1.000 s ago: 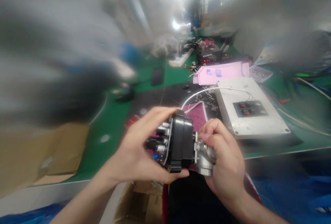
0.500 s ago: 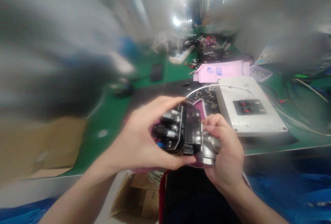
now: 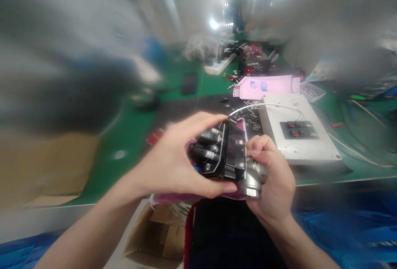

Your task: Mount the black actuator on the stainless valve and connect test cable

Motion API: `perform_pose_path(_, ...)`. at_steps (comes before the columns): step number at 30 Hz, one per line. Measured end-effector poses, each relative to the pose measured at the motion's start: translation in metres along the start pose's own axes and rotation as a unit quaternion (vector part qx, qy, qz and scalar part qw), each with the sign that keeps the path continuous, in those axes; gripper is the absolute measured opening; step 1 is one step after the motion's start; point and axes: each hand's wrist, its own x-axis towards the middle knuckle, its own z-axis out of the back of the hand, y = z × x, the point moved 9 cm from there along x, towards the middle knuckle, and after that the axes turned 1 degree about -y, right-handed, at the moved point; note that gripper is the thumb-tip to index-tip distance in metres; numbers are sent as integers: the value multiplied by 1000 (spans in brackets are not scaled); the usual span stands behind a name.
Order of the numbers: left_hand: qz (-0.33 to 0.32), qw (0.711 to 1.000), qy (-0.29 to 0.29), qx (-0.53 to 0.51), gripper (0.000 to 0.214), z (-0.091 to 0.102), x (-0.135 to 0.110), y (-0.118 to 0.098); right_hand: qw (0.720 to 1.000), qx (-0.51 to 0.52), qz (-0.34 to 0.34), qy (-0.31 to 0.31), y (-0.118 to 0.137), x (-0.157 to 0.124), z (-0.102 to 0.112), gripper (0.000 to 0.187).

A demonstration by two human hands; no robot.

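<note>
Both my hands hold one small device above the near edge of the green workbench (image 3: 130, 145). My left hand (image 3: 173, 165) wraps the black housing (image 3: 231, 153), thumb under it and fingers over the top; metal connectors stick out of its left face. My right hand (image 3: 273, 182) is closed on the silver metal fitting (image 3: 252, 178) joined to the housing's right side. A maroon cloth (image 3: 186, 198) lies under the device.
A white metal panel (image 3: 297, 147) with a black terminal block and a white cable lies to the right. Loose screws on a black mat (image 3: 248, 118), a pink sheet (image 3: 266, 86), a power strip (image 3: 218, 64) and electronics sit farther back. An open cardboard box (image 3: 155, 236) is below the bench edge.
The device has turned in my hands and moved slightly up and right, its connector face now tilted more toward me. Both grips have stayed on.
</note>
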Motion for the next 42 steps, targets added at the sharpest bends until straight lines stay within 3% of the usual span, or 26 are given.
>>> perform_pose_path(9,17,999,-29,-12,95,-1,-2,10,1000,-3,13,-5,-2,9,2,15)
perform_pose_path(12,7,1000,-9,-24,95,-3,-1,11,1000,0,-3,20,-5,10,-2,13)
perform_pose_path(16,14,1000,-6,-16,91,-3,1,17,1000,-21,12,-7,-6,13,4,14)
perform_pose_path(19,21,1000,-8,-10,89,-5,2,18,1000,-24,1,16,-11,19,1,14)
perform_pose_path(24,57,997,-43,-26,85,-9,0,21,1000,-15,-4,-14,-13,24,8,17)
perform_pose_path(29,125,988,-72,-49,80,-13,-6,34,999,-22,3,-27,-21,8,12,22)
perform_pose_path(35,174,975,-22,-135,72,-23,-3,53,989,-132,44,-52,-28,3,22,31)
perform_pose_path(39,182,968,10,-170,64,-28,1,58,989,-133,37,-49,-29,12,23,24)
perform_pose_path(42,200,961,-6,-189,64,-29,0,59,984,-150,61,-72,-23,17,27,21)
